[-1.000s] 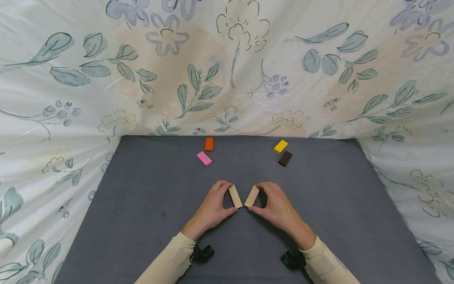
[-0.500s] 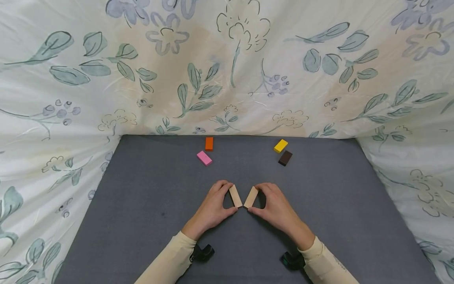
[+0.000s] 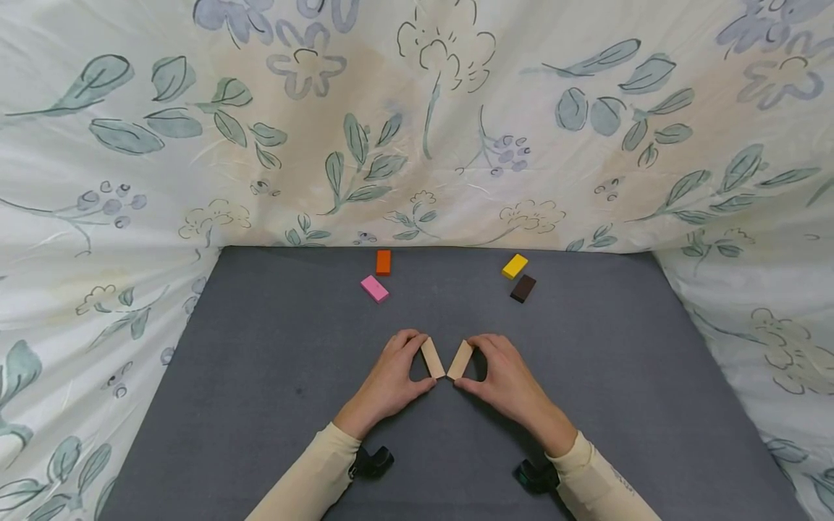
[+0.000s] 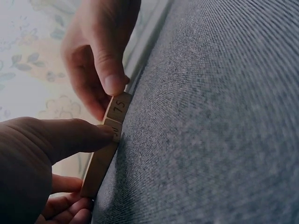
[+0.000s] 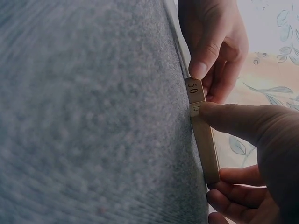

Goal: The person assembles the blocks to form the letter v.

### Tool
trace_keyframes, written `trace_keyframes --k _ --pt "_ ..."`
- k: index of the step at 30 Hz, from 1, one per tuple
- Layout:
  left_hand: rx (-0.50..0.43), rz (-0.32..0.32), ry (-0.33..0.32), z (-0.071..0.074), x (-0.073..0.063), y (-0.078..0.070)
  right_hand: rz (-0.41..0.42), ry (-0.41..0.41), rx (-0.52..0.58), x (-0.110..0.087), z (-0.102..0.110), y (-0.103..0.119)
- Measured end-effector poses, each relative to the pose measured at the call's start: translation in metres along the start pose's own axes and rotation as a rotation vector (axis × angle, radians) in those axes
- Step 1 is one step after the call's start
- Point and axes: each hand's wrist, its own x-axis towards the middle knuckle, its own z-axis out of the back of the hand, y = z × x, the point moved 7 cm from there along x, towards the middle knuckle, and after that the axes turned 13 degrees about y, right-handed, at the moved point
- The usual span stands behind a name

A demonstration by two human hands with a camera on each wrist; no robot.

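cream left sleeve [image 3: 302, 472]; cream right sleeve [image 3: 596, 483], faint dark marking [image 3: 623, 480]; black left wrist camera [image 3: 376, 463], black right wrist camera [image 3: 536, 477].

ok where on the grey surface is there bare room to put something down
Free: left of the left hand as far as the floral cloth; right of the right hand likewise; between the pink block and dark block. Crowded: between the hands, where two wooden blocks sit close.

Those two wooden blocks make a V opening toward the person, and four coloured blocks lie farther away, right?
No: in the head view, the V opens away from the person. The left wooden block and right wooden block come closest at their near ends. The orange block, pink block, yellow block and brown block lie farther away.
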Motion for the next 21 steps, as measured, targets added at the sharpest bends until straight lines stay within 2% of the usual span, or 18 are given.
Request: trace_keyframes --k 21 --pt "0.022 -0.012 0.002 -0.0005 -0.0002 -0.0007 0.009 -0.001 -0.015 -0.0002 -0.0002 0.0011"
